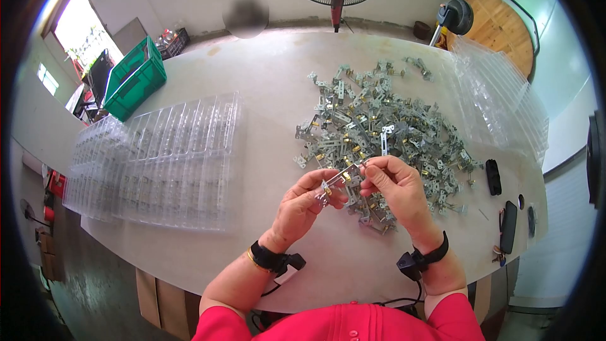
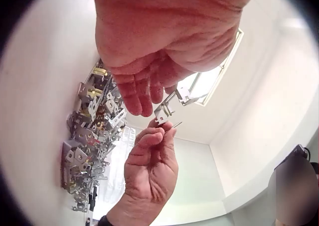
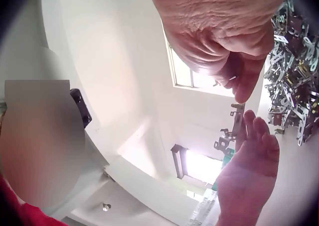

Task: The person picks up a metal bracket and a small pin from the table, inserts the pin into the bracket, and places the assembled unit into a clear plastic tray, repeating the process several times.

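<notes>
A narrow metal bracket (image 1: 338,180) with a brass-coloured part spans the gap between the two hands, above the near edge of a heap of similar metal brackets (image 1: 385,132). The left hand (image 1: 300,205) grips its near end, where a bent tab sticks out past the thumb. At the far end are the fingertips of the right hand (image 1: 404,192), its thumb and forefinger pinched together. A thin metal pin (image 2: 177,125) juts from that pinch in the left wrist view. From the right wrist, the bracket (image 3: 238,121) runs from thumb tip to the left fingers.
Clear plastic trays (image 1: 170,164) filled with parts lie stacked on the table's left, a green crate (image 1: 136,82) behind them. More clear trays (image 1: 505,101) lie at the back right. A black case (image 1: 508,227) and a small black object (image 1: 492,177) lie on the right.
</notes>
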The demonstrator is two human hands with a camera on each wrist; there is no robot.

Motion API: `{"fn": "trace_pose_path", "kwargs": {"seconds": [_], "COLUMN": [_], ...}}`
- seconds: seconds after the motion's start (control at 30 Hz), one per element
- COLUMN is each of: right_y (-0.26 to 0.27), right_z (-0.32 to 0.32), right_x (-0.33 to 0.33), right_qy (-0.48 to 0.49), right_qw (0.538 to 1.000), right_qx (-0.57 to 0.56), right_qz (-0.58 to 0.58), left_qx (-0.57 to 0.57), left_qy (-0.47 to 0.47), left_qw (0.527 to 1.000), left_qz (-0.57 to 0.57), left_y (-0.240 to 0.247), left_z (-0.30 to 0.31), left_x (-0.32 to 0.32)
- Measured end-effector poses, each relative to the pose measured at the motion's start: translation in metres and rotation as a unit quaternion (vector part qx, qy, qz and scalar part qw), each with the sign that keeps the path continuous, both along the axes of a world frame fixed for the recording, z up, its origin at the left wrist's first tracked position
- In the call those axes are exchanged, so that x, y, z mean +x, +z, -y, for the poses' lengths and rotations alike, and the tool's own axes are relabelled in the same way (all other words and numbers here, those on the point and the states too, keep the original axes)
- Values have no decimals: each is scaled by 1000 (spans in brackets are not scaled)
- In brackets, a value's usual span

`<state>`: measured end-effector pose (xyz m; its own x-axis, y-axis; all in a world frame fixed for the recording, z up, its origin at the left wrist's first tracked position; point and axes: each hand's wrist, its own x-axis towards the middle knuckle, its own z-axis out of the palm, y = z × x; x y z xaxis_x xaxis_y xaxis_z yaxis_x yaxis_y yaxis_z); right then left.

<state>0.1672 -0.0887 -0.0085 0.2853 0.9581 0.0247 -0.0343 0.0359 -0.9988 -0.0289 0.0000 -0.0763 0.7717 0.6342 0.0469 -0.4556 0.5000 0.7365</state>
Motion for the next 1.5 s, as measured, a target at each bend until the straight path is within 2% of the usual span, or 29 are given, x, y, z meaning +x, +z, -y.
{"fn": "trace_pose_path", "kwargs": {"seconds": [0.07, 0.1, 0.27, 0.4, 0.5, 0.57, 0.6, 0.67, 0.8, 0.87, 1.1, 1.3, 1.5], "right_y": [3, 2, -9, -12, -12, -7, -5, -3, -1, -1, 7, 11, 12], "right_z": [-2, -2, -5, -5, -5, -4, -3, -1, 3, 6, 14, 15, 12], "right_x": [1, 1, -1, -4, -4, -4, -4, -4, -7, -12, -22, -23, -22], "right_qy": [-20, -20, -14, -7, 32, 60, 60, -2, 7, 15, 27, 38, 33], "right_qw": [997, 997, 987, 983, 983, 987, 987, 992, 996, 993, 990, 986, 975], "right_qx": [-10, -9, -33, -54, -95, -140, -140, -101, -54, -5, -17, -36, -5], "right_qz": [-72, -72, -157, -173, -155, -58, -58, 74, 75, 115, 138, 160, 220], "left_qx": [28, 29, 96, 95, 117, 108, 107, 123, 97, 71, 56, 76, 119], "left_qy": [5, 5, 36, 52, 91, 85, 85, 81, 38, 24, 21, 9, 24], "left_qw": [999, 999, 994, 994, 988, 990, 990, 987, 992, 993, 993, 991, 981], "left_qz": [46, 46, 28, -5, -36, -40, -40, -58, -73, -88, -101, -111, -151], "left_y": [-6, -6, -3, -4, -5, -7, -7, -8, -5, -4, 1, -3, -3], "left_z": [-2, -1, 2, 1, -1, -4, -4, -3, -1, 0, 7, 7, 3], "left_x": [1, 1, 4, 3, 2, 0, 0, 0, -2, -1, -4, -4, -2]}}
